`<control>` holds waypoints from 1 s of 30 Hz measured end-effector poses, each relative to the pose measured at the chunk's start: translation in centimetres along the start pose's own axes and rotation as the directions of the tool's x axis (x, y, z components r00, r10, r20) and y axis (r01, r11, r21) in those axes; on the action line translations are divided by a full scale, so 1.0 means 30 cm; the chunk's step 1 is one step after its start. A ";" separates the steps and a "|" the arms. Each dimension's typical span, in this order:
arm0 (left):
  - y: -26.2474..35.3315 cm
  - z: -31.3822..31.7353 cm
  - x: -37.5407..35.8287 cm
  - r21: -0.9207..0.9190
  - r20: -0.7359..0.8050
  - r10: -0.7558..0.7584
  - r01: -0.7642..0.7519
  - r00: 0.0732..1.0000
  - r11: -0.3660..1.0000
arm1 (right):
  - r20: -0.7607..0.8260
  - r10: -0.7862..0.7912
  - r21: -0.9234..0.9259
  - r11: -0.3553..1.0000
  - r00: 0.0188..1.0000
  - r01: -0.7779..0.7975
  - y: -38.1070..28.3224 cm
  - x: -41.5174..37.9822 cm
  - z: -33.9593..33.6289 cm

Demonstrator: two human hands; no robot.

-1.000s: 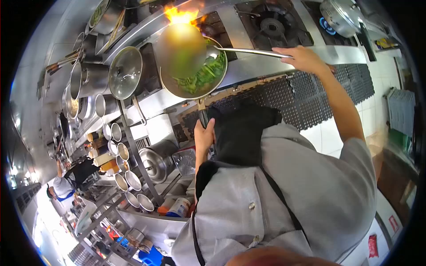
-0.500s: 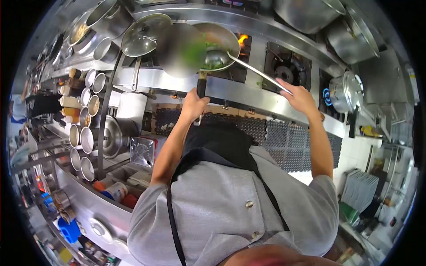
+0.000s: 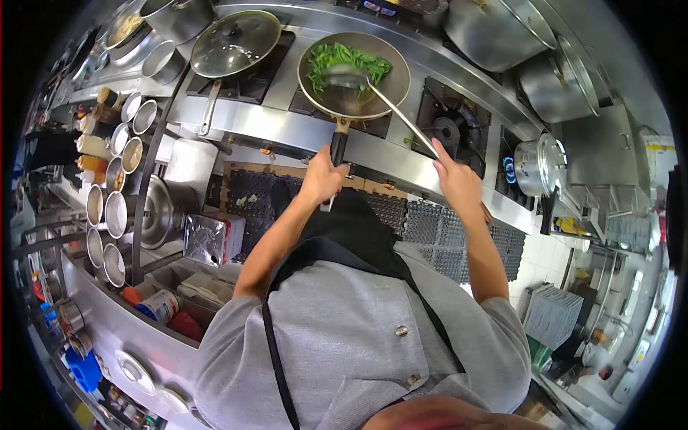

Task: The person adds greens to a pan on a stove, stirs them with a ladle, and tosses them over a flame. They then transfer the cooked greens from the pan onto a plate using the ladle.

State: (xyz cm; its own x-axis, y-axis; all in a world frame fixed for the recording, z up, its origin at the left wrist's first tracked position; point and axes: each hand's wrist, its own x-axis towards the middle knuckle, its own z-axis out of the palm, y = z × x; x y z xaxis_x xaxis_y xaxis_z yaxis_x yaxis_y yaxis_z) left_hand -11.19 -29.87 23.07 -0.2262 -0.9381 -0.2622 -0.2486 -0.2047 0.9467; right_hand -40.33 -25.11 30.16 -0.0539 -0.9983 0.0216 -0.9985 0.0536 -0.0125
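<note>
My left hand (image 3: 324, 176) is wrapped round the black handle of a wok (image 3: 396, 66) that sits over a burner. Chopped leafy greens (image 3: 344, 57) fill the far left part of the wok. My right hand (image 3: 459, 183) grips the end of a long metal ladle (image 3: 401, 115). The ladle's bowl rests down among the greens and looks slightly blurred. Whether a flame burns under the wok is hidden.
Left of the wok stands a lidded pan (image 3: 236, 44) with its handle toward me. A bare burner (image 3: 448, 130) lies to the right, then a pressure cooker (image 3: 541, 165) by a blue flame. Large pots (image 3: 498, 32) stand behind. Small metal containers (image 3: 116, 215) line the left.
The greens, blurred at the wok's left edge before, now lie inside it. The orange flame beside the wok no longer shows. The ladle's bowl is farther up among the greens.
</note>
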 end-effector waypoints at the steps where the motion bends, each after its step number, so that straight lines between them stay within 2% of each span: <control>1: -0.006 0.018 -0.038 -0.003 0.001 0.024 -0.024 1.000 1.000 | -0.001 0.013 -0.006 1.000 1.000 -0.013 -0.015 -0.002 0.021; 3: -0.098 0.029 -0.061 0.012 0.040 0.012 -0.012 0.999 1.000 | -0.203 0.010 -0.167 0.985 0.979 -0.045 -0.028 -0.002 0.075; 4: -0.130 0.024 -0.046 -0.006 0.036 0.044 -0.044 0.998 0.999 | -0.227 -0.005 -0.204 0.978 0.974 -0.043 -0.015 -0.035 0.093; 5: -0.151 0.024 -0.053 -0.032 0.033 0.064 -0.063 0.997 0.997 | -0.219 0.001 -0.204 0.978 0.976 -0.047 0.000 -0.083 0.082; 6: -0.141 0.012 -0.017 0.002 0.053 0.019 -0.019 0.998 1.000 | -0.150 0.018 -0.067 0.997 0.989 -0.028 0.015 -0.142 0.059; 7: -0.131 0.008 0.025 0.029 0.059 0.058 -0.059 0.997 0.998 | -0.084 0.025 0.072 0.997 0.996 -0.019 0.023 -0.192 0.030; 8: -0.116 0.005 0.052 0.032 0.084 -0.017 0.015 0.996 0.999 | -0.041 0.054 0.157 0.987 0.998 -0.047 0.021 -0.236 -0.011; 9: -0.100 0.003 0.075 0.039 0.107 -0.088 0.084 0.990 0.996 | -0.037 0.056 0.155 0.987 0.998 -0.050 0.022 -0.236 -0.029; 12: -0.073 0.038 0.086 0.002 0.091 -0.114 0.114 0.989 0.993 | -0.009 0.057 0.197 0.979 0.998 -0.054 -0.001 -0.237 -0.016; 13: -0.097 0.048 0.105 0.009 0.105 -0.120 0.119 0.987 0.993 | 0.013 0.098 0.155 0.983 0.995 -0.099 -0.033 -0.180 0.041; 14: -0.135 0.060 0.137 -0.248 0.168 -0.163 0.202 0.972 0.947 | 0.029 0.139 0.109 0.984 0.990 -0.141 -0.050 -0.115 0.111; 15: -0.165 0.068 0.148 -0.480 0.242 -0.195 0.292 0.951 0.827 | -0.010 0.080 0.140 0.987 0.997 -0.078 -0.039 -0.075 0.240; 16: -0.170 0.062 0.134 -0.399 0.277 -0.199 0.301 0.940 0.866 | 0.011 0.056 0.159 0.986 0.998 -0.057 -0.026 -0.087 0.267; 17: -0.155 0.039 0.067 -0.398 0.278 -0.205 0.307 0.938 0.865 | 0.022 0.023 0.181 0.983 0.999 -0.027 -0.023 -0.084 0.278; 19: -0.104 -0.013 -0.061 -0.176 0.288 -0.272 0.331 0.918 0.927 | 0.008 -0.029 0.228 0.973 1.000 0.026 0.126 -0.158 0.219; 20: -0.108 -0.035 -0.041 -0.174 0.279 -0.268 0.323 0.922 0.930 | 0.010 -0.059 0.279 0.959 0.998 0.054 0.138 -0.175 0.168; 21: -0.122 -0.036 -0.019 -0.127 0.214 -0.156 0.186 0.964 0.974 | 0.006 -0.072 0.275 0.959 0.997 0.067 0.134 -0.128 0.155; 22: -0.144 -0.031 -0.025 -0.071 0.159 -0.057 0.068 0.986 0.995 | 0.048 -0.005 0.256 0.967 0.999 -0.007 0.120 -0.087 0.154; 23: -0.085 -0.018 0.030 -0.168 0.188 -0.152 0.184 0.970 0.968 | 0.099 0.077 0.237 0.967 0.992 -0.099 0.078 -0.062 0.160; 24: -0.107 -0.006 0.086 -0.165 0.197 -0.163 0.197 0.967 0.966 | 0.091 0.067 0.226 0.970 0.994 -0.086 0.059 -0.003 0.214; 25: -0.140 0.017 0.116 -0.089 0.218 -0.156 0.179 0.963 0.980 | 0.073 -0.013 0.274 0.962 0.997 -0.007 0.057 0.033 0.250; 26: -0.145 0.028 0.140 -0.018 0.230 -0.132 0.140 0.964 0.990 | 0.136 -0.037 0.235 0.972 0.990 0.004 0.073 -0.013 0.240; 27: -0.104 0.003 0.043 -0.076 0.212 -0.235 0.256 0.949 0.964 | 0.159 -0.069 0.194 0.980 0.985 0.037 0.101 -0.008 0.214; 28: -0.117 -0.015 -0.038 -0.121 0.163 -0.189 0.210 0.968 0.970 | 0.134 -0.084 0.189 0.980 0.987 0.058 0.149 -0.018 0.187; 29: -0.141 -0.040 -0.109 -0.150 0.124 -0.166 0.184 0.978 0.971 | 0.116 -0.080 0.277 0.960 0.990 0.045 0.194 -0.075 0.173; 30: -0.109 -0.055 -0.122 -0.176 0.199 -0.225 0.261 0.954 0.949 | 0.095 -0.078 0.352 0.935 0.992 0.040 0.210 -0.079 0.144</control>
State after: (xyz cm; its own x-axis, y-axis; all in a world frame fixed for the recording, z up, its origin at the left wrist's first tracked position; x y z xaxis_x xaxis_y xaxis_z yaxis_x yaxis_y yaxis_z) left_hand -7.99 -26.21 21.23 -0.3475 -0.7928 -0.5007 -0.1290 -0.4885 0.8630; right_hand -46.43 -22.51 25.70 0.0252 -0.9970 -0.0725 -0.9318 0.0028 -0.3630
